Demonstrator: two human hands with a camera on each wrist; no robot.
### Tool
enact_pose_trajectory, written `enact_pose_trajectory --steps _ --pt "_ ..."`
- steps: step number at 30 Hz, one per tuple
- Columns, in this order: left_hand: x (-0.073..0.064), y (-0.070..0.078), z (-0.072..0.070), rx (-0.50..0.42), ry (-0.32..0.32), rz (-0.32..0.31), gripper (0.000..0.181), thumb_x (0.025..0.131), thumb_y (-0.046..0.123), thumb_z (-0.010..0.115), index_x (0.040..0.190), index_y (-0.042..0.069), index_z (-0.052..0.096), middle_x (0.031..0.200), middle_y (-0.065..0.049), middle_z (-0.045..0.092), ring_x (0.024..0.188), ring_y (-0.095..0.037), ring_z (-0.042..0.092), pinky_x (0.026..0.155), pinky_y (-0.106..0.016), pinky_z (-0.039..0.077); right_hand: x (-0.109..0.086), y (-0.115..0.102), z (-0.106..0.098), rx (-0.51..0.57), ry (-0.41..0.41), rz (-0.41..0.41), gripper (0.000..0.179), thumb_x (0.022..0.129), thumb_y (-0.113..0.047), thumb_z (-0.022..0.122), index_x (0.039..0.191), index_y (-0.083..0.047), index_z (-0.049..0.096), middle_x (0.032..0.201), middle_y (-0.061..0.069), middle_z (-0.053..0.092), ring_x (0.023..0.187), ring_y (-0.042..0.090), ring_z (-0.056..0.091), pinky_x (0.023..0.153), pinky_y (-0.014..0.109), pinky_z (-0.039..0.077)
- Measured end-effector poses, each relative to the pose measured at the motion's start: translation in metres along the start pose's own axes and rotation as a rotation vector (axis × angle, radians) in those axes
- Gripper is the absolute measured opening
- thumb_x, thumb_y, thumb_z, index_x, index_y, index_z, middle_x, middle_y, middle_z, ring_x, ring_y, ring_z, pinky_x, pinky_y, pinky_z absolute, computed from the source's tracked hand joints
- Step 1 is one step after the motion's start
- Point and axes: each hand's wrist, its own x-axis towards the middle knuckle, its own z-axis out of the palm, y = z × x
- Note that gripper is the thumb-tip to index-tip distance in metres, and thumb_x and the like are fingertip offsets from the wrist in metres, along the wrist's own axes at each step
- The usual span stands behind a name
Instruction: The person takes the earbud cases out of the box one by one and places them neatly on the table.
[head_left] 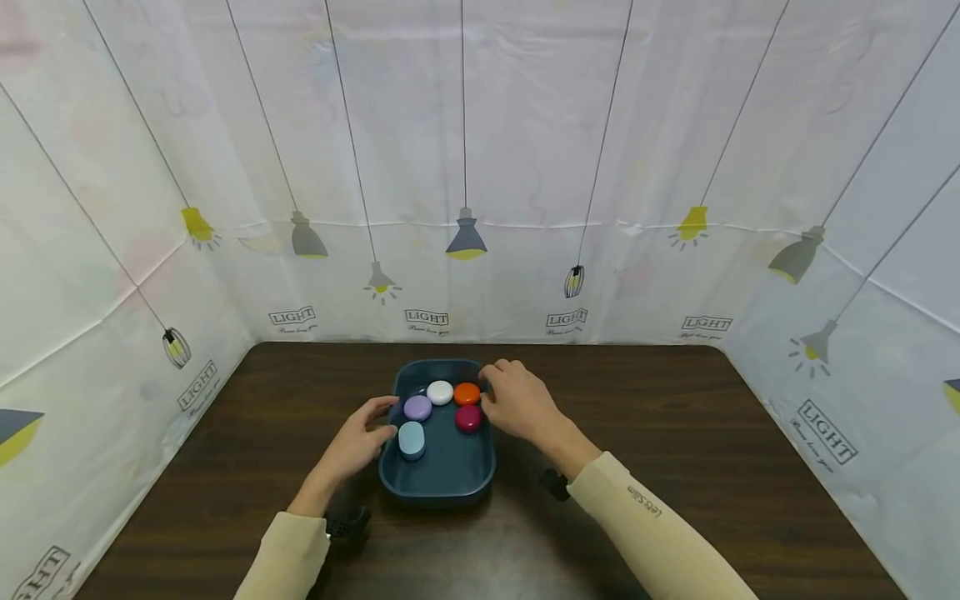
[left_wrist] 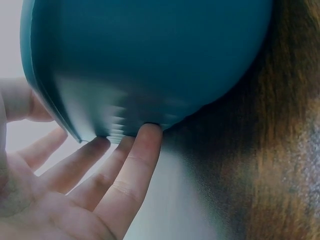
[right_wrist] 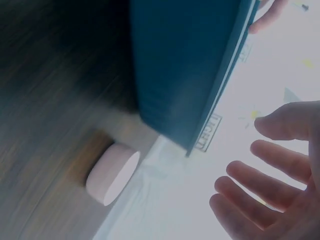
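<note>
A dark blue tray (head_left: 450,475) stands on the table with several smooth oval blocks inside. At its left rim, my left hand (head_left: 356,437) has the thumb and index finger over the edge, near the light blue block (head_left: 411,439) and the purple block (head_left: 417,407). Its other fingertips touch the outer wall (left_wrist: 140,65) in the left wrist view. Over the far right rim is my right hand (head_left: 521,406), fingers loosely bent and nothing held, close to the orange block (head_left: 467,393) and the magenta block (head_left: 468,418). A white block (head_left: 440,392) lies behind.
Outside the tray, a pale pink block (right_wrist: 112,175) lies on the table near a corner in the right wrist view; the right hand hides it in the head view. A brown wooden table (head_left: 637,400) ends at white curtains (head_left: 525,167) printed with lamps.
</note>
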Motion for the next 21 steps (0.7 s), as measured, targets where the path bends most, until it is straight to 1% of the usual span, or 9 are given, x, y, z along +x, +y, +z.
enact_pose_trajectory --steps 3,7,12,21 --pt "0.001 -0.001 0.001 0.004 0.002 -0.006 0.049 0.101 0.013 0.058 0.149 0.014 0.049 0.153 -0.018 0.045 0.114 -0.031 0.060 0.080 -0.038 0.052 0.000 -0.007 0.000 0.011 -0.021 0.004 0.029 0.093 -0.020 0.069 0.119 -0.007 0.070 0.118 0.011 0.066 0.105 0.029 0.059 0.091 0.044 0.054" --pt "0.002 -0.001 0.001 0.009 0.001 -0.012 0.049 0.102 0.014 0.058 0.150 0.016 0.048 0.154 -0.018 0.044 0.118 -0.032 0.059 0.084 -0.041 0.053 0.002 -0.015 0.001 0.035 -0.045 -0.002 0.031 0.094 -0.024 0.069 0.121 -0.009 0.069 0.118 0.010 0.066 0.103 0.027 0.058 0.088 0.043 0.055" --pt "0.002 -0.001 0.001 0.012 0.006 -0.021 0.049 0.102 0.013 0.057 0.150 0.016 0.048 0.155 -0.018 0.044 0.121 -0.033 0.059 0.086 -0.044 0.054 0.002 -0.024 0.004 0.070 -0.074 -0.047 0.034 0.094 -0.025 0.069 0.123 -0.008 0.068 0.118 0.010 0.066 0.101 0.027 0.057 0.085 0.042 0.054" --pt "0.001 -0.001 0.001 0.009 0.008 -0.011 0.049 0.102 0.013 0.057 0.150 0.014 0.048 0.153 -0.019 0.045 0.120 -0.035 0.059 0.088 -0.047 0.054 0.003 -0.039 0.015 0.026 -0.169 -0.093 0.042 0.096 -0.033 0.068 0.130 -0.009 0.066 0.121 0.008 0.066 0.105 0.023 0.061 0.089 0.042 0.055"
